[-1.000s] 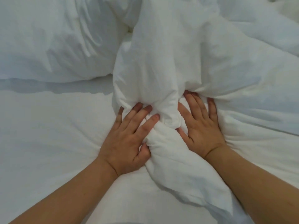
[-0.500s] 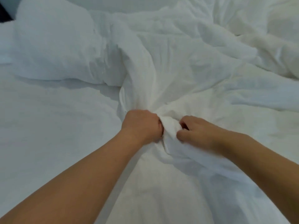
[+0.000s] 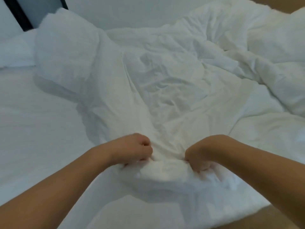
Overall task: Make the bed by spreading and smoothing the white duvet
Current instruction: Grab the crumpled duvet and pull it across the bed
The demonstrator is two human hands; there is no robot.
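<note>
The white duvet [image 3: 173,83] lies crumpled across the middle and right of the bed, narrowing into a bunched end near me. My left hand [image 3: 133,148] grips that bunched end in a fist on its left side. My right hand [image 3: 200,153] grips the same end on its right side, fingers curled under into the cloth. A short stretch of fabric [image 3: 166,161] is pulled taut between the two fists. Creases fan out from my hands toward the far side.
The bare white sheet [image 3: 38,129] covers the left half of the bed. A white pillow [image 3: 66,52] lies at the far left, with a dark frame [image 3: 18,14] behind it. The bed's near edge [image 3: 231,215] runs at lower right.
Both hands went from lying open on the duvet to gripping it in fists, drew it toward me and moved apart. The duvet has stretched out flatter behind them.
</note>
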